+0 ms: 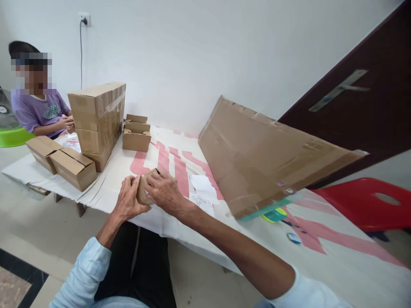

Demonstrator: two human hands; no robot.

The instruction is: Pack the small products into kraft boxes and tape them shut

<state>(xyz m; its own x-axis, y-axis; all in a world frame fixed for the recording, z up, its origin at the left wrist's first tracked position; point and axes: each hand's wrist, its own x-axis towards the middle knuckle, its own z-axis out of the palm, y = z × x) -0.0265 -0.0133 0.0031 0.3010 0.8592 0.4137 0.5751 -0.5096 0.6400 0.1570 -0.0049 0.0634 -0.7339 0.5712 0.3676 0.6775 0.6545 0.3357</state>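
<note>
A small brown cardboard box [143, 188] is held between my two hands at the near edge of the cloth-covered table. My left hand [129, 197] grips its left side, thumb underneath and fingers bent over the edge. Across its top and right side lies my right hand [164, 191], fingers curled on the cardboard and covering much of it. A dark gap shows at the box's top edge. Just beyond, two open small cardboard boxes [136, 139] stand on the cloth. Printed paper sheets [203, 190] lie to the right of my right hand.
Tall stacked cartons [98, 115] and two closed boxes [72, 167] stand at left. Behind them sits a person in a purple shirt [41, 109]. A large cardboard panel [263, 158] leans at right, near a tape roll [293, 238] and a red chair [362, 203].
</note>
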